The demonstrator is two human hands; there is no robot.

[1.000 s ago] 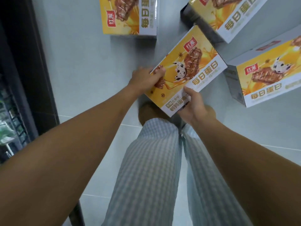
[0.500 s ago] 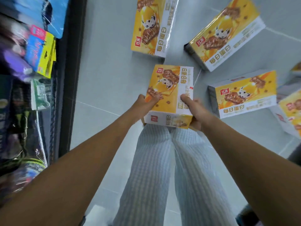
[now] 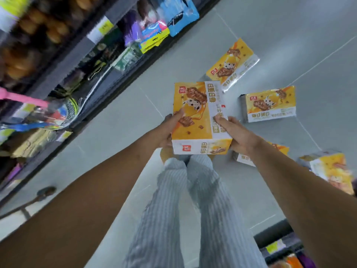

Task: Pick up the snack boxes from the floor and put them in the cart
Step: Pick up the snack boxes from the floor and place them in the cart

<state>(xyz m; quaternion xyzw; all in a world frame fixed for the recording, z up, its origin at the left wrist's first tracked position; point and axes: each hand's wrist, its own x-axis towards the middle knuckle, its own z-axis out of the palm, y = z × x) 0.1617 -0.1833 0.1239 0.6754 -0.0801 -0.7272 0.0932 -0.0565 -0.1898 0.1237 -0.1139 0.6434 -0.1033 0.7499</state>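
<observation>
OK, carry step. 1 snack box is off the floor, held level above the knees. Left hand grips its left edge, thumb on top; right hand grips the right edge. 4 more boxes lie on the floor to the right. I can't clearly see the cart. Next I'd turn, find it and lower the box in flat.
</observation>
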